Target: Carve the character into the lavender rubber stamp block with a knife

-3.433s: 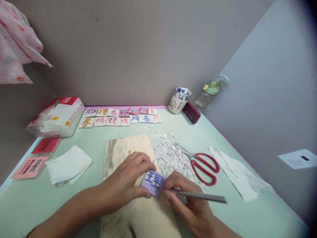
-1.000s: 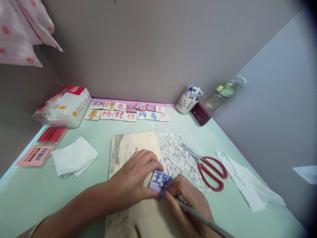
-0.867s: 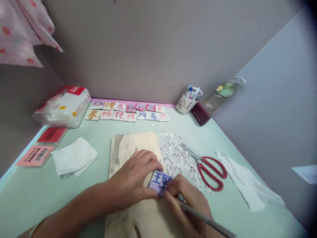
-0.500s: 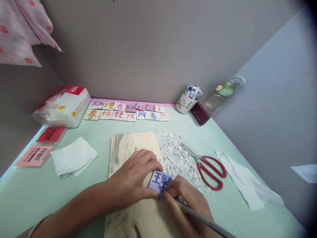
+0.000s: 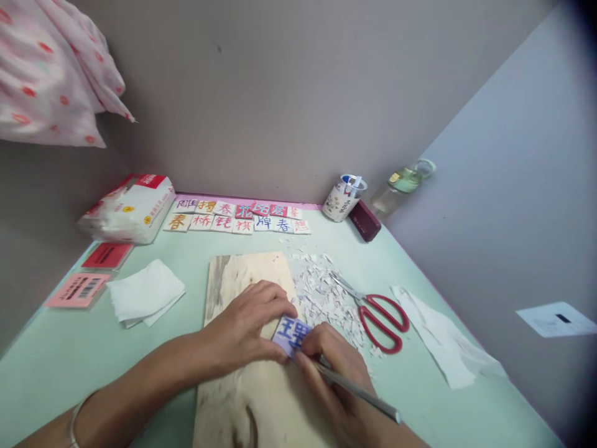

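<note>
A small lavender tile (image 5: 290, 335) with a blue character on it lies on a wooden board (image 5: 249, 269). My left hand (image 5: 252, 323) pinches it by the edges between thumb and fingers, keeping it against the wood. In my right hand (image 5: 333, 361) is a slim metal carving tool (image 5: 366, 393), held like a pen, its shaft slanting down to the right. Its tip is at the tile's lower right, hidden by my fingers. Pale shavings (image 5: 324, 289) are scattered right of the board, with red-handled scissors (image 5: 380, 317) at their edge.
Rows of character tiles (image 5: 224, 223) line the back. A tissue pack (image 5: 135, 208), red card (image 5: 107, 255), pink card (image 5: 79, 290) and folded tissue (image 5: 144, 291) are at left. A can (image 5: 342, 202), maroon box (image 5: 364, 221), bottle (image 5: 396, 190) and white tissue (image 5: 443, 339) are at right.
The view has shifted slightly, so most things on the table sit further left or lower. The tool's shaft now slopes less steeply, and its end shows. Both hands keep their holds.
</note>
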